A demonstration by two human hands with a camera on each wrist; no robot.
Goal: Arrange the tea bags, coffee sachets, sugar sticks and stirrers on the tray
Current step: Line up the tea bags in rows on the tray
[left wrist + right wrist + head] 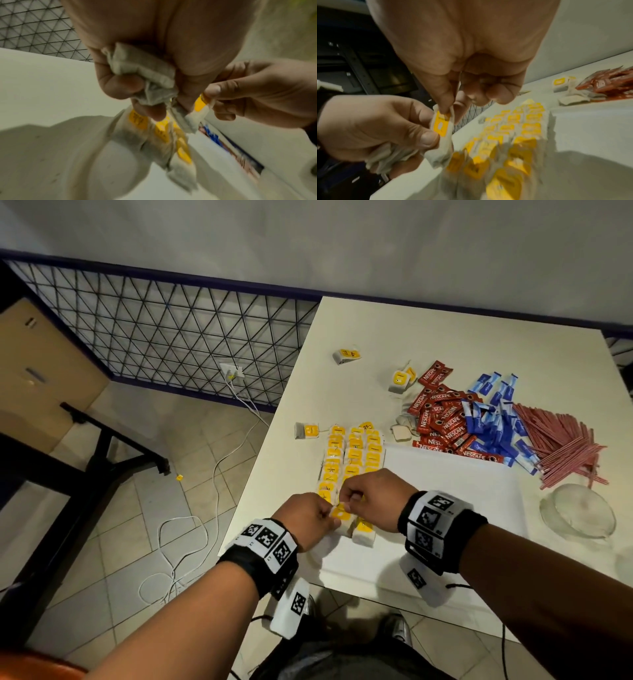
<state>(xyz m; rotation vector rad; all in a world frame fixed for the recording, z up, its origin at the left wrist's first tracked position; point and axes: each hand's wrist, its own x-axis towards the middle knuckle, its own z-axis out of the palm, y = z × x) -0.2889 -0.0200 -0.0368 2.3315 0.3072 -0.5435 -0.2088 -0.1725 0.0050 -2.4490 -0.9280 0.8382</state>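
— While both hands are meeting at the near left corner of the white tray (445,491), what is the head view showing?

— The left hand (305,520) and right hand (371,498) are pinching one tea bag (340,513) between them, just above the near end of the rows of tea bags (352,457) lying along the tray's left edge. Beyond the tray, the red coffee sachets (442,419), blue sugar sticks (496,419) and red-striped stirrers (561,443) are lying heaped on the white table (376,330), with a few loose tea bags around them. A glass bowl (579,510) is sitting to the right of the tray.

— And the left wrist view?

— The left hand (137,65) is clutching a bunch of crumpled tea bags (137,67) in its curled fingers, while its fingertips are gripping the shared tea bag (197,115). The right hand (257,93) is pinching that bag's yellow tag from the other side. The picture is blurring lower down.

— The right wrist view?

— The right hand (462,60) is nipping the top of the tea bag (441,125) between thumb and forefinger, its other fingers curling in. The left hand (373,128) is holding the bag's side with its thumb. The rows of tea bags (513,128) are lying underneath, and the coffee sachets (607,81) are showing far right.
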